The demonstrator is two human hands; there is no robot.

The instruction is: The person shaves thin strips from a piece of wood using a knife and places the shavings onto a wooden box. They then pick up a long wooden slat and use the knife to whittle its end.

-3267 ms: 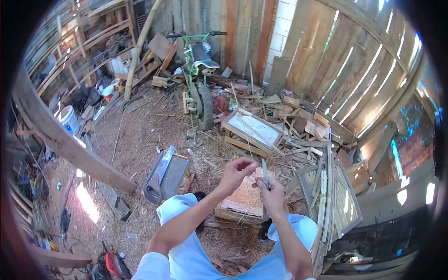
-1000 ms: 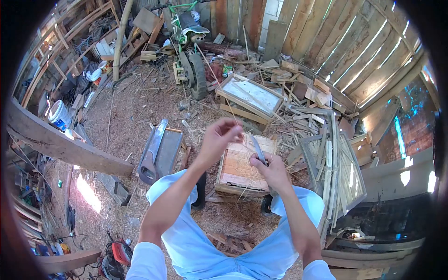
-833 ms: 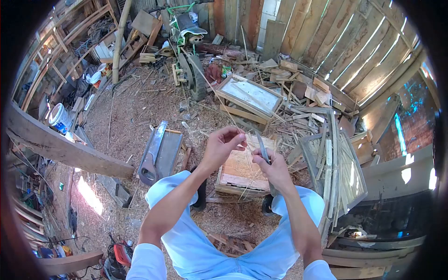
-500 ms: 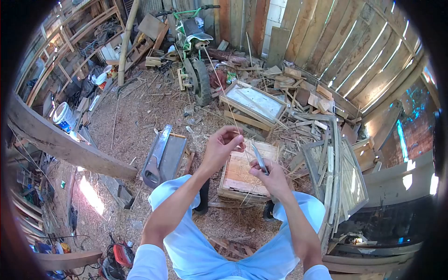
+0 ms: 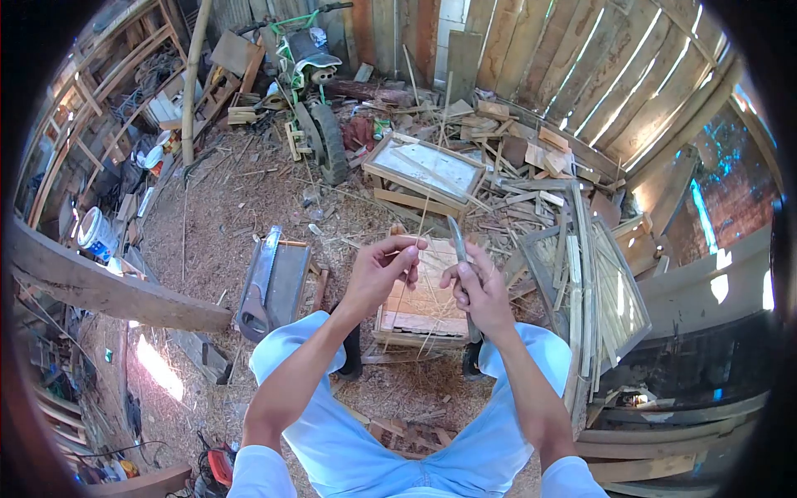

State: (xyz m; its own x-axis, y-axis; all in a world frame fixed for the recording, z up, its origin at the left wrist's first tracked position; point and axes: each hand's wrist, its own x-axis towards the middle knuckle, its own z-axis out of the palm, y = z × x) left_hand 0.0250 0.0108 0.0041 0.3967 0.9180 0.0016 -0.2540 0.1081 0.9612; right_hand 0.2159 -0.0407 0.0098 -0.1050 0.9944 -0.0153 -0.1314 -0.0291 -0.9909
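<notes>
My left hand (image 5: 383, 270) pinches a long thin wooden strip (image 5: 426, 203) between thumb and fingertips; the strip slants from upper right to lower left, over a low wooden box. My right hand (image 5: 481, 295) is wrapped round a knife (image 5: 458, 236), its blade pointing up and away, its handle running down below the palm. A small gap separates the blade from the strip. Beneath both hands, the wooden box (image 5: 423, 339) stands between my feet, with thin shavings on its pale top.
A handsaw (image 5: 264, 274) lies on a dark tray (image 5: 286, 286) at left. Beyond the box are a framed panel (image 5: 432, 170) and a small motorbike (image 5: 320, 108). Wood scraps and a slatted frame (image 5: 610, 290) lie at right; a white bucket (image 5: 98, 234) stands far left.
The strip has turned more upright, and the knife has moved off it, blade now steeper. My left hand has shifted left and slightly down. The whole view has swung a little to the right.
</notes>
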